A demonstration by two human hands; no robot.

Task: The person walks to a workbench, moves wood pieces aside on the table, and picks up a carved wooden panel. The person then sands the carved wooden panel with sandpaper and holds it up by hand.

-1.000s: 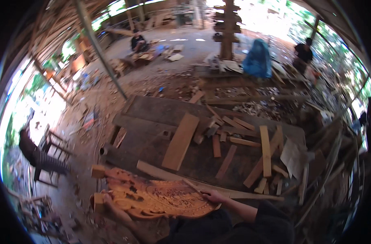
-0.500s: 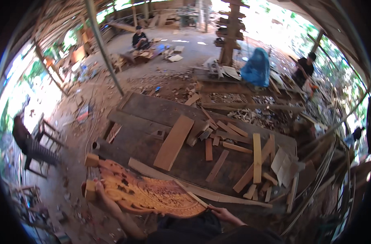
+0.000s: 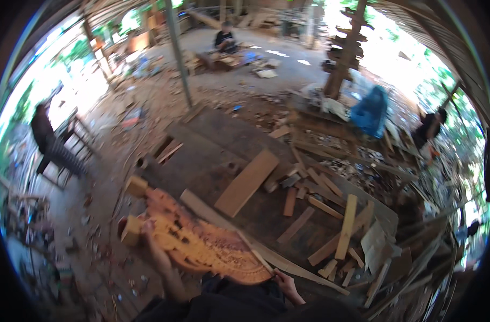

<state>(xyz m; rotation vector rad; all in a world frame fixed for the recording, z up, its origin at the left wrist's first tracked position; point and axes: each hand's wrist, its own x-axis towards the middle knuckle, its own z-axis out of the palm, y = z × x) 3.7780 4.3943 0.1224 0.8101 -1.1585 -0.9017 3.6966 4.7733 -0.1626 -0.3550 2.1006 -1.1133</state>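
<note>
A carved, orange-brown wooden panel (image 3: 202, 241) lies tilted across my lap at the near edge of a low, dark wooden table. Two square block ends jut out at its left side. My left hand (image 3: 150, 232) is closed on the panel beside the nearer block, its fingers partly hidden. At the opposite end my right hand (image 3: 286, 283) grips the corner where a thin, pale strip runs along the edge. Beyond the panel a long wooden plank (image 3: 277, 257) lies along the near side of the table.
The dark table (image 3: 218, 134) bears a broad board (image 3: 247, 182), a yellowish stick (image 3: 346, 226) and several offcuts. A blue plastic sheet (image 3: 369, 112) hangs beyond. A green-grey post (image 3: 178, 59) rises behind the table. People are at the far back, the right and the left, near a wooden chair (image 3: 68, 134).
The view has swung left, so the surroundings sit further right and slightly tilted. Both hands keep hold of the carved panel, which stays across my lap.
</note>
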